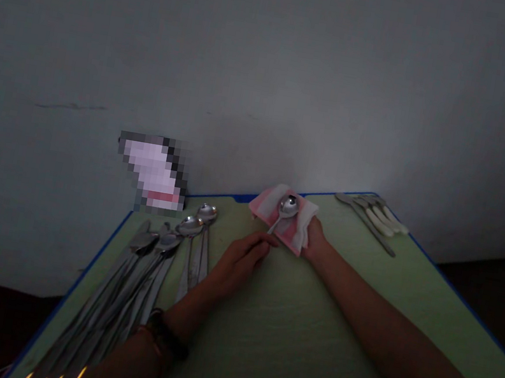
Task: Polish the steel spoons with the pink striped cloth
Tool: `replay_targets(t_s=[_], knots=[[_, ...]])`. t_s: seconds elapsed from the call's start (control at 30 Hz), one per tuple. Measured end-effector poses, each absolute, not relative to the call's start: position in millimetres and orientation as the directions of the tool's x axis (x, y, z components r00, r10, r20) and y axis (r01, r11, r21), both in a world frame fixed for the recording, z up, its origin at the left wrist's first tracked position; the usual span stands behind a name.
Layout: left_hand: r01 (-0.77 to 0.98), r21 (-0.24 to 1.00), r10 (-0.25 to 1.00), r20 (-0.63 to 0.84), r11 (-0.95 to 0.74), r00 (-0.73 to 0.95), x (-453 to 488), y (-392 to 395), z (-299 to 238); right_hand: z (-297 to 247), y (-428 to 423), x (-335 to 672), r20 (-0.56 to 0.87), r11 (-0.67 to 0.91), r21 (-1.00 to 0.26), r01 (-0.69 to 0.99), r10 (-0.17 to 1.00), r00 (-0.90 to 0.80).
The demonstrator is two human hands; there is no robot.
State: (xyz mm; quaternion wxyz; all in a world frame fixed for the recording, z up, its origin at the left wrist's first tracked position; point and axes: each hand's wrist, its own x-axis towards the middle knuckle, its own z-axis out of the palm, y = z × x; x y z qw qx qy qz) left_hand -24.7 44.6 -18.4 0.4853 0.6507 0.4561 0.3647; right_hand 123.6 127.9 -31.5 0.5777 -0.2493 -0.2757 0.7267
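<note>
Centrally, spoon [288,206] on pink cloth [263,207] (left fingers [261,246] at handle)

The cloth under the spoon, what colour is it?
The cloth is pink and white, best in head view.

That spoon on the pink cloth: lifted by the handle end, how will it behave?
Likely stiff: the spoon looks like polished metal. Probably slippery, as its bowl shines. Gripped at the thin handle's end by the left hand, it may tip bowl-down onto the pink cloth.
</note>
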Motion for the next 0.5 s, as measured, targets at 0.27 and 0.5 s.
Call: replay_targets(t_s=[0.27,0.5], knots=[[0.293,0.945,0.946,0.044,-0.143,0.321,-25.3,43.8,-17.5,-20.0,123.5,126.6,-0.03,-0.369,-0.571,-0.734,0.902,-0.43],[0.352,0.923,0.946,0.037,-0.156,0.322,-24.6,44.6,-17.0,-28.3,128.6,128.5,-0.057,-0.394,-0.565,-0.725,0.896,-0.441]])
